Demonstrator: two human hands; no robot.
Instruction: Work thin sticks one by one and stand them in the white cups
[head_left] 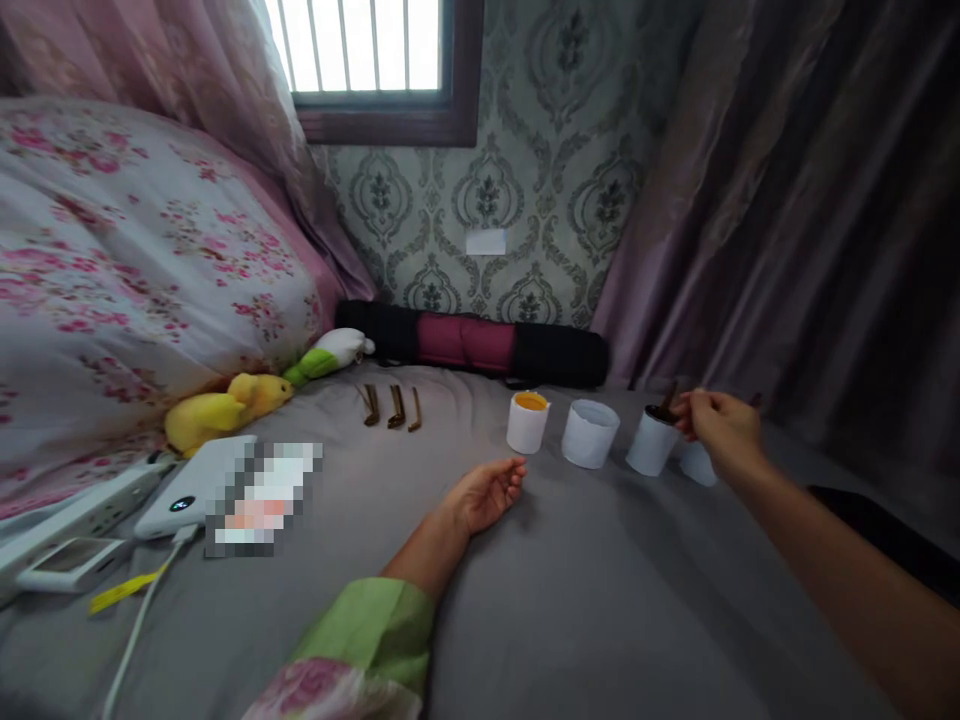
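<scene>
My left hand (487, 492) rests palm up on the grey bed sheet (570, 600), fingers loosely curled and apart, holding nothing. It lies just in front of a white cup with yellow-orange contents (528, 421). My right hand (718, 425) is pinched on a dark brown stick (670, 400) that stands in a white cup with dark contents (652, 441). An empty white cup (590, 433) sits between those two cups. Another white cup (697, 463) is partly hidden behind my right hand.
Three small brown sticks (392, 407) lie on the sheet at the back. A black and maroon roll (472, 343) lies along the wall. Yellow and green plush toys (225, 405), a white power bank (191, 490) with cable and a floral duvet (127, 270) fill the left.
</scene>
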